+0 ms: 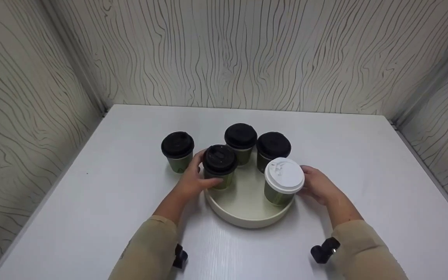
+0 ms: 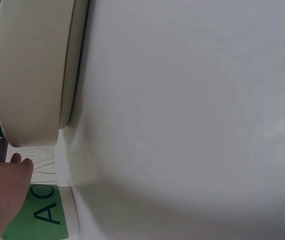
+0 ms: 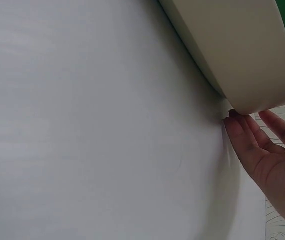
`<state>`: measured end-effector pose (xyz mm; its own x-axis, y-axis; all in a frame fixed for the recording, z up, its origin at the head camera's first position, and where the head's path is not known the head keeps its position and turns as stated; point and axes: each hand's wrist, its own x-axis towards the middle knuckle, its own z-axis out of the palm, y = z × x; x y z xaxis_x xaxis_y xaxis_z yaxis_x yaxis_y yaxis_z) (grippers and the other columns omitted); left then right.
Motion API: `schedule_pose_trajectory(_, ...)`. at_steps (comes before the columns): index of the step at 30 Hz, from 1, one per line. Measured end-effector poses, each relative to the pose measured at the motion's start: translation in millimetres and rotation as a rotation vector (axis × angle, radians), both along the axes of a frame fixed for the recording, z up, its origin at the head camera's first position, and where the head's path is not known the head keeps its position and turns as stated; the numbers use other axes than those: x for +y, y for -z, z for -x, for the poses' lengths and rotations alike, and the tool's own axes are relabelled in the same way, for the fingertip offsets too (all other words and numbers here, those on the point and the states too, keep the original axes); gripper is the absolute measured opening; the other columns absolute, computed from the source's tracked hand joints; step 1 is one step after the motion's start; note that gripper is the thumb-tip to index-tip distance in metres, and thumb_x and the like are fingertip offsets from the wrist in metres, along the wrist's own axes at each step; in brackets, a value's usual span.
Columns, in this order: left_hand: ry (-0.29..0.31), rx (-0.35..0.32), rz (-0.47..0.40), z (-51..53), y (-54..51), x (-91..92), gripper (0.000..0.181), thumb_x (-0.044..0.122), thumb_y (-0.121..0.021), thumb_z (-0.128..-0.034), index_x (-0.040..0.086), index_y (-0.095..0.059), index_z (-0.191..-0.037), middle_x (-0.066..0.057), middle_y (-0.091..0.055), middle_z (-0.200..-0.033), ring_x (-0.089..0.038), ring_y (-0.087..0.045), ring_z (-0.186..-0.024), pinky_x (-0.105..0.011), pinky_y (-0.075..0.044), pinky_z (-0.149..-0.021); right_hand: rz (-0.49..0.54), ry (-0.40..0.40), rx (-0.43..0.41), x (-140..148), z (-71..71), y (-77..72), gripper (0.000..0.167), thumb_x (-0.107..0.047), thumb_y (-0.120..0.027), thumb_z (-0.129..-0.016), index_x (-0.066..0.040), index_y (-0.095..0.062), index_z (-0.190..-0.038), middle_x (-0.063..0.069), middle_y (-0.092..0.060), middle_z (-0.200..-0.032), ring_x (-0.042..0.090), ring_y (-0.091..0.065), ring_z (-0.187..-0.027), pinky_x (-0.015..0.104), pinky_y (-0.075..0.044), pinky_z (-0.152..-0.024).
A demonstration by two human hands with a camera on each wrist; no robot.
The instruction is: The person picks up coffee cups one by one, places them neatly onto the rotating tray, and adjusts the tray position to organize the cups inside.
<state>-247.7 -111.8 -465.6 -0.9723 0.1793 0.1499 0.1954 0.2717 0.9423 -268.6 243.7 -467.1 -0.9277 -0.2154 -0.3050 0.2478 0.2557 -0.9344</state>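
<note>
My left hand (image 1: 190,182) grips a green paper cup with a black lid (image 1: 220,159), its thumb across the front. This cup is at the left side of a round cream tray (image 1: 247,223). At the tray's right edge, my right hand (image 1: 319,187) holds the rim beside a white-lidded cup (image 1: 285,175); that cup hides some fingers. In the right wrist view, fingertips (image 3: 237,131) reach under the tray wall (image 3: 237,55). Two more black-lidded cups, a back one (image 1: 240,136) and a right one (image 1: 273,146), stand at the tray's far side.
Another black-lidded green cup (image 1: 177,146) stands on the white table (image 1: 91,217), left of the tray and close to my left hand. Patterned panels (image 1: 224,54) enclose the table at the back and sides. Small black devices (image 1: 325,251) sit at both wrists.
</note>
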Motion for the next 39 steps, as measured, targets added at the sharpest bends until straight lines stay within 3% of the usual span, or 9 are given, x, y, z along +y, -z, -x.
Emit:
schedule_pose_trajectory(4,0.037,-0.003,-0.067,-4.7,-2.6,-5.8,0.095,0.016,-0.080,-0.0700,0.013,-0.021,-0.145,-0.009,-0.026,-0.148,-0.025,-0.019,-0.137,-0.049,-0.018,-0.108,0.006,0.003,0.000,-0.4,0.0,0.0,0.043,-0.014,-0.043,-0.095,0.006,-0.039,-0.132,0.014,-0.056,-0.115,0.016,-0.058,-0.092,0.035,-0.050,-0.083)
schedule_pose_trajectory(8,0.038,-0.023,-0.086,-11.1,-5.5,-11.5,0.100,0.017,-0.079,-0.0707,0.015,-0.014,-0.147,-0.009,-0.021,-0.150,-0.025,-0.015,-0.138,-0.046,-0.018,-0.109,-0.006,0.011,-0.001,-0.6,0.3,-0.2,0.042,-0.017,-0.042,-0.096,0.005,-0.040,-0.132,0.016,-0.055,-0.117,0.017,-0.059,-0.093,0.035,-0.050,-0.083)
schedule_pose_trajectory(12,0.013,-0.026,-0.081,-17.9,-8.0,-16.6,0.099,0.018,-0.079,-0.0709,0.017,-0.015,-0.147,-0.007,-0.021,-0.150,-0.022,-0.016,-0.138,-0.043,-0.020,-0.109,-0.017,0.011,-0.020,-0.8,0.2,-0.5,0.043,-0.018,-0.041,-0.096,0.004,-0.040,-0.133,0.017,-0.053,-0.121,0.018,-0.058,-0.095,0.036,-0.050,-0.084)
schedule_pose_trajectory(21,-0.012,-0.037,-0.079,-28.3,-6.6,-26.8,0.093,0.016,-0.078,-0.0723,0.017,-0.021,-0.145,-0.007,-0.025,-0.149,-0.022,-0.020,-0.137,-0.044,-0.019,-0.109,-0.017,-0.014,-0.054,1.9,-2.5,-0.7,0.045,-0.015,-0.046,-0.093,0.006,-0.038,-0.133,0.010,-0.063,-0.105,0.018,-0.062,-0.090,0.035,-0.051,-0.080)
schedule_pose_trajectory(29,-0.021,-0.004,-0.091,-32.1,-9.1,-33.5,0.089,0.013,-0.077,-0.0730,0.018,-0.024,-0.144,-0.008,-0.030,-0.145,-0.024,-0.028,-0.133,-0.044,-0.022,-0.108,0.020,-0.051,-0.091,6.0,-7.5,0.6,0.052,-0.015,-0.051,-0.091,0.008,-0.035,-0.134,0.017,-0.059,-0.113,0.021,-0.061,-0.097,0.039,-0.049,-0.085)
schedule_pose_trajectory(34,-0.036,-0.036,-0.100,-36.6,-11.4,-39.9,0.091,0.014,-0.078,-0.0725,0.020,-0.022,-0.145,-0.012,-0.032,-0.143,-0.030,-0.031,-0.129,-0.042,-0.024,-0.108,0.043,-0.081,-0.142,8.0,-10.3,1.1,0.059,-0.019,-0.056,-0.090,0.008,-0.030,-0.136,0.022,-0.052,-0.123,0.025,-0.057,-0.104,0.040,-0.048,-0.087)
schedule_pose_trajectory(39,-0.038,-0.045,-0.099,-40.5,-12.6,-45.6,0.091,0.013,-0.077,-0.0734,0.022,-0.021,-0.145,-0.013,-0.031,-0.143,-0.026,-0.029,-0.132,-0.040,-0.024,-0.108,0.070,-0.149,-0.182,11.5,-13.0,1.3,0.066,-0.020,-0.058,-0.089,0.009,-0.025,-0.137,0.021,-0.054,-0.120,0.024,-0.056,-0.106,0.041,-0.047,-0.089)
